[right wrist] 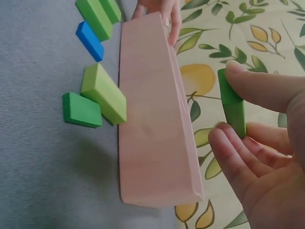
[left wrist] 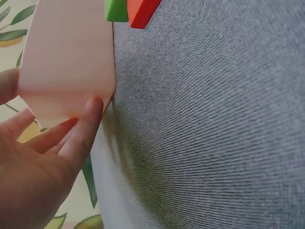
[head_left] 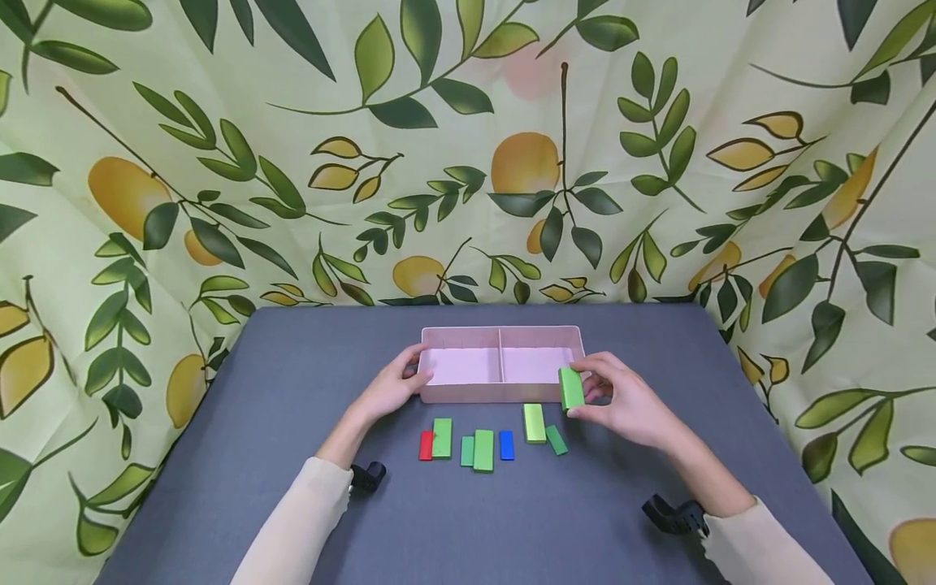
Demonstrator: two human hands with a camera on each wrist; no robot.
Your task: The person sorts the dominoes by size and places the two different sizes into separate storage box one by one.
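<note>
A pink two-compartment box [head_left: 461, 394] stands on the table. My left hand [head_left: 395, 380] holds its left end; in the left wrist view its fingertips [left wrist: 94, 106] rest against the end wall. My right hand [head_left: 621, 400] pinches a green block [head_left: 571, 388] between thumb and fingertips. That block is raised, overlapping the box's front right corner in the head view. In the right wrist view the held block [right wrist: 232, 102] is off the table, beside the box's long wall [right wrist: 147, 114]. Both compartments show bare floors.
In front of the box lie a red block [head_left: 426, 445], a blue block [head_left: 507, 445] and several green blocks [head_left: 483, 451]. A light green block [head_left: 535, 423] and a small dark green one [head_left: 556, 439] lie nearest my right hand. Leaf-patterned cloth [head_left: 453, 203] hangs behind the table.
</note>
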